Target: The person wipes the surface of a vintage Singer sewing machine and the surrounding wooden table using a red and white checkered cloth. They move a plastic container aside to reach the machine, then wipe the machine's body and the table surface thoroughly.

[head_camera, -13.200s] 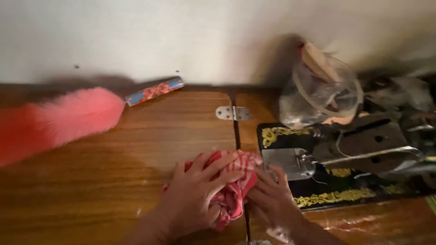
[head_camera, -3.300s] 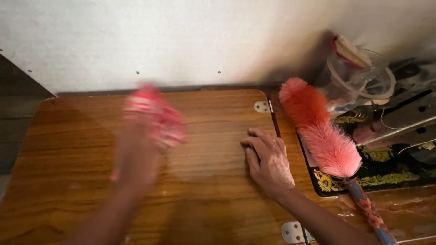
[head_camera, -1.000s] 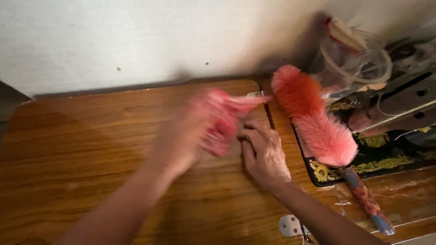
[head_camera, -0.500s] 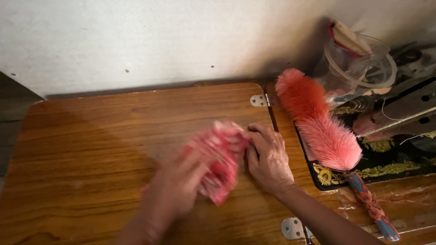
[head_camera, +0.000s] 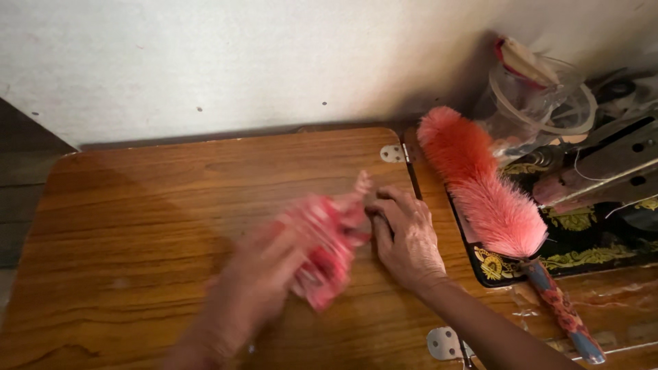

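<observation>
Head view looks down on a wooden counter set against a pale wall. The left hand is blurred with motion and is closed around a bunched red-and-white cloth, which sits on the counter's middle, a little toward the near edge. The cloth's long axis runs on a slant — its lower end under the left hand's fingers, its upper tip pointing up and to the right, toward the hinged right edge of the leaf. That upper tip ends just beside the right hand, close to touching its fingertips; whether they actually meet cannot be told through the blur.

The right hand lies flat on the counter, palm down, fingers spread loosely and holding nothing, close to the right edge. So the cloth lies between the two hands: the left one grips it, the right one is the nearer to its free upper end.

Past the right edge of the leaf, a pink feather duster rests over a black sewing machine bed with gold ornament — its fluffy head toward the far edge, its patterned handle toward the near right corner. It lies well apart from the cloth. A clear plastic container stands at the far right corner against the wall. A small metal hinge shows at the far edge.
</observation>
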